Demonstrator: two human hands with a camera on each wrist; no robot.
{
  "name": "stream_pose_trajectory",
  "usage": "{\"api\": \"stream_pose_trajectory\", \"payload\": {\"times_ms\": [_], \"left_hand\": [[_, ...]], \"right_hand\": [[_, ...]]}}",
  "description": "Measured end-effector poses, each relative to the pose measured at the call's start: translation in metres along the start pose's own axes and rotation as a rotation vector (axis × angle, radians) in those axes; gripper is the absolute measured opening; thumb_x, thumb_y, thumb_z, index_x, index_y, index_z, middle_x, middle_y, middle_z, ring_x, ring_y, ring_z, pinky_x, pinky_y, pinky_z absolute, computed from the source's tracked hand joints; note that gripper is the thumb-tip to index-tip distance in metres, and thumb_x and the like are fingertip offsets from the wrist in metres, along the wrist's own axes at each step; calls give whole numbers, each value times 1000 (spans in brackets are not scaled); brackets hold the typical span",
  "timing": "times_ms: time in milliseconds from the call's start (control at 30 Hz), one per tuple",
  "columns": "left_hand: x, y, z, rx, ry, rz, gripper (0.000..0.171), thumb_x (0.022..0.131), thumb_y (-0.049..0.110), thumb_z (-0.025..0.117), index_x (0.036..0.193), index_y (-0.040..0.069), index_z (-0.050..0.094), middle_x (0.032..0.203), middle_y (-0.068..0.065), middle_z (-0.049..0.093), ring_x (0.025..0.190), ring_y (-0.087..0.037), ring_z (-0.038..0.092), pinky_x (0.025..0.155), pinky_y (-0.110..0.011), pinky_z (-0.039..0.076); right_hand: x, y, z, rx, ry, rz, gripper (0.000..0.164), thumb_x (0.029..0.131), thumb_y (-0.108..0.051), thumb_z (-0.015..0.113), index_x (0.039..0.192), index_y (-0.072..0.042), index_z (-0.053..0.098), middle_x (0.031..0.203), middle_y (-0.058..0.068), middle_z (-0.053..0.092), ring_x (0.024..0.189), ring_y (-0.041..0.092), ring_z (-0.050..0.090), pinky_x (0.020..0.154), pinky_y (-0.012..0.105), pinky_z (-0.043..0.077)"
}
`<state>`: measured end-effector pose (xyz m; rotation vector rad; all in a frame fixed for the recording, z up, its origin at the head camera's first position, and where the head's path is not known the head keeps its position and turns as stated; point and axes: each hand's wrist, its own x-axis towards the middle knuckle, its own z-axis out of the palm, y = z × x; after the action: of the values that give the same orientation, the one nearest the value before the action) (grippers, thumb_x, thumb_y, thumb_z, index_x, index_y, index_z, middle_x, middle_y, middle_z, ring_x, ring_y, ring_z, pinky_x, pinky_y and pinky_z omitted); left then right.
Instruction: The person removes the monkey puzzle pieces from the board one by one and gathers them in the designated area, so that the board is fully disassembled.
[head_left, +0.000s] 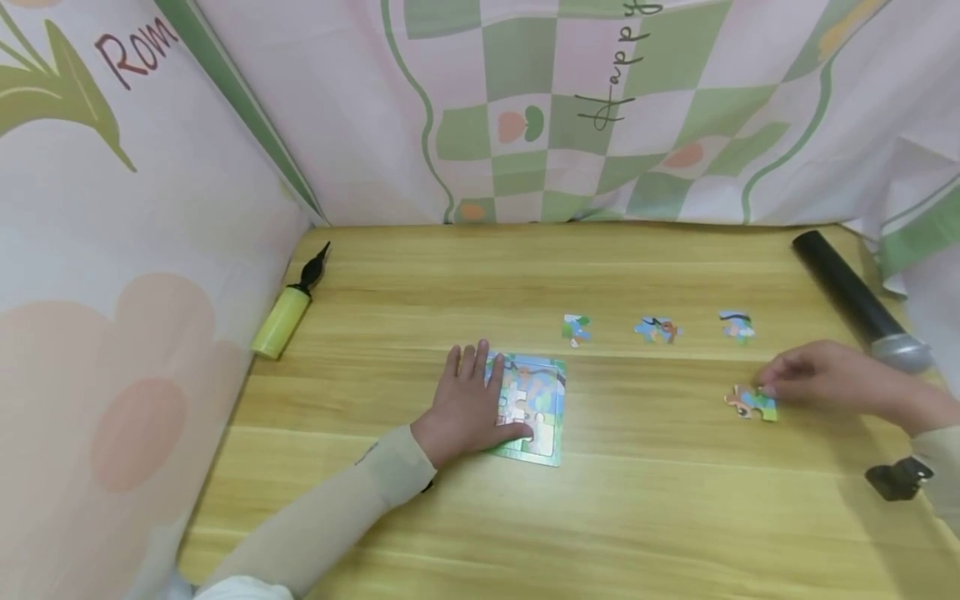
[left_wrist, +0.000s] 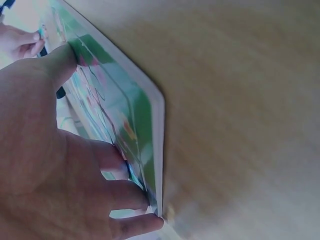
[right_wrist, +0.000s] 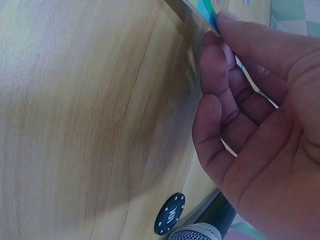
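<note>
The left hand (head_left: 472,412) is resting on a flat, bright, square-cornered puzzle board (head_left: 559,417) in the middle of the wooden table (head_left: 645,517); its fingers are lying spread, not squeezing. Over on the right, the right hand (head_left: 825,379) is pinching a small orange, blue and green jigsaw piece (head_left: 746,403) by its right edge. Three small, colourful loose pieces (head_left: 657,329) are lying farther back. Only one edge is being held, so a loose pinch could make the piece slip. A sideways push could slide the board. A long black microphone (head_left: 855,292) is lying close by; a bump could roll it.
</note>
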<state>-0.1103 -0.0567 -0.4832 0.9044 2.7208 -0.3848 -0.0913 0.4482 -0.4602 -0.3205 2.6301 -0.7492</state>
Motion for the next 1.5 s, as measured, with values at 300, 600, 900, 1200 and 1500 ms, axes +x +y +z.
{"api": "stream_pose_trajectory", "payload": {"times_ms": [300,600,900,1200,1500], "left_hand": [[-1,1,-2,-14,-1,1,118,82,93,20,162,6,21,164,-27,12,150,-42,15,119,-59,7],[-1,-4,5,-127,-4,-18,117,82,93,19,163,7,17,165,-25,7,152,-40,9,119,-57,1],[-10,-25,-1,-173,26,0,118,84,89,37,161,0,18,166,-21,4,153,-38,3,119,-56,-6],[-14,-36,6,-186,-11,17,113,87,86,39,160,2,19,166,-19,4,152,-40,3,118,-56,-6],[-20,-35,8,-110,-34,45,104,93,82,24,162,7,4,165,-22,-5,152,-36,-9,117,-56,-12]], "right_hand": [[-1,2,4,28,36,8,23,92,-17,77,112,-6,74,104,5,75,90,-2,63,78,18,50],[10,-26,12,37,180,-8,25,98,-21,70,120,-8,71,101,1,74,87,-1,63,76,13,46],[38,-104,29,15,218,-226,22,98,-15,70,118,-5,71,97,-5,70,89,7,65,77,19,53],[93,-198,84,73,106,-420,26,95,-12,73,119,-2,71,97,-6,68,86,11,64,74,30,56],[122,-242,136,-87,48,-462,41,96,-21,72,129,3,67,101,2,61,69,4,51,61,23,50]]}}
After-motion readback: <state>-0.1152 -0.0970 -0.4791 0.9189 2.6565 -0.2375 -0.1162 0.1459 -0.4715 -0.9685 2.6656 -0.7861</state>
